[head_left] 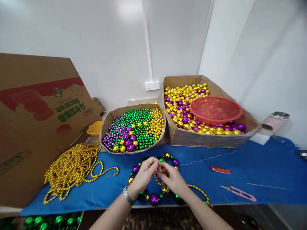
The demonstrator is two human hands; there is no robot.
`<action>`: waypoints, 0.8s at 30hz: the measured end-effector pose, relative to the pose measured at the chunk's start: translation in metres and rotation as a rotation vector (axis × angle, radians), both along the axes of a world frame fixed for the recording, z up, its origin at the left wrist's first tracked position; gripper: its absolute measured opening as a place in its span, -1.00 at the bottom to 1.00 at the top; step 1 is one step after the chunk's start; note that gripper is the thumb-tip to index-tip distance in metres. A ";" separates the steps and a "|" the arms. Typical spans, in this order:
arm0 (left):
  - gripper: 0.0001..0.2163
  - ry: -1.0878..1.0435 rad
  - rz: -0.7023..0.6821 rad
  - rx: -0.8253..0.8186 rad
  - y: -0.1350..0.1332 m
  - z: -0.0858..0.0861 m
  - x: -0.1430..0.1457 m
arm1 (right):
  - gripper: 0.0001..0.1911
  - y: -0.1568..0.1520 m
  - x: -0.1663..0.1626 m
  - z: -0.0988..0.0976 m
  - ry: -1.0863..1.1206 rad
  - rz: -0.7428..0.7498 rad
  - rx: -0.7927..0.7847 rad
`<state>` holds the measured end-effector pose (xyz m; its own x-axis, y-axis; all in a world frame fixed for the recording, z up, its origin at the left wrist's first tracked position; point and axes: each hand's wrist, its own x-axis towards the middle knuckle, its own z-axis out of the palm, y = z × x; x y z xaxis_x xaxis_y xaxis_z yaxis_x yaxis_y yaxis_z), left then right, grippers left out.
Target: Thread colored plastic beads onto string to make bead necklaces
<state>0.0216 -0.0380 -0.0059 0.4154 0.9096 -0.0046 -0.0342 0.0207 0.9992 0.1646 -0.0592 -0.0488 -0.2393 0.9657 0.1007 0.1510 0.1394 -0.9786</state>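
My left hand (144,174) and my right hand (173,179) meet over the blue cloth, both closed in a pinch with fingertips touching. A thin pale strand (156,157) pokes up from between the left fingertips; whether it is thread or needle I cannot tell. What the right fingers hold is hidden. A tiny purple bead shows just beneath the fingertips. Around and under my hands lies a bead garland with a large purple ball (154,199), a gold ball (165,189) and green ones. White thread (206,159) trails rightward from near the garland.
Behind stand a box of small beads (134,127) and a bigger box (201,139) with a red basket (216,110). Gold bead strings (72,166) pile up left beside a tall carton (35,127). Pink snips (242,192), a needle (266,186) and a red packet (220,170) lie right.
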 end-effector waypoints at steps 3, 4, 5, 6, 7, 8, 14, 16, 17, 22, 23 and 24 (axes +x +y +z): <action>-0.71 0.084 -0.034 0.042 -0.001 0.000 -0.001 | -0.72 0.003 -0.004 0.003 -0.012 -0.019 0.047; -0.71 0.110 -0.042 0.054 -0.002 0.000 -0.002 | -0.72 0.003 -0.004 0.003 -0.011 -0.025 0.054; -0.71 0.128 -0.042 0.063 -0.002 0.001 -0.003 | -0.72 0.003 -0.005 0.003 -0.008 -0.029 0.055; -0.71 0.137 -0.035 0.067 -0.002 0.001 -0.003 | -0.72 0.003 -0.004 0.003 -0.004 -0.033 0.050; -0.71 0.138 -0.020 0.066 -0.002 0.001 -0.004 | -0.73 0.003 -0.003 0.002 0.003 -0.036 0.040; -0.71 0.136 -0.004 0.063 -0.001 0.002 -0.004 | -0.74 0.002 -0.002 0.001 0.012 -0.037 0.027; -0.73 0.080 0.008 0.015 0.000 0.004 -0.006 | -0.71 -0.002 0.004 -0.002 0.080 0.015 -0.051; -0.73 0.082 -0.014 0.019 -0.001 0.003 -0.004 | -0.73 -0.001 0.001 -0.001 0.083 0.027 -0.044; -0.73 0.092 -0.029 0.028 -0.002 0.003 -0.004 | -0.75 0.000 -0.002 -0.001 0.080 0.022 -0.032; -0.73 0.111 -0.056 0.040 -0.007 -0.001 -0.001 | -0.81 0.007 -0.012 -0.001 0.021 -0.090 0.075; -0.73 0.086 -0.043 0.024 -0.007 -0.001 -0.001 | -0.80 0.007 -0.012 0.000 0.010 -0.115 0.093; -0.73 0.057 -0.030 0.006 -0.007 -0.001 -0.002 | -0.78 0.007 -0.011 0.001 0.004 -0.135 0.106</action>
<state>0.0199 -0.0452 -0.0066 0.4413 0.8971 -0.0236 0.0233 0.0148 0.9996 0.1532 -0.0520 -0.0480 -0.1072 0.9729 0.2047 0.1720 0.2209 -0.9600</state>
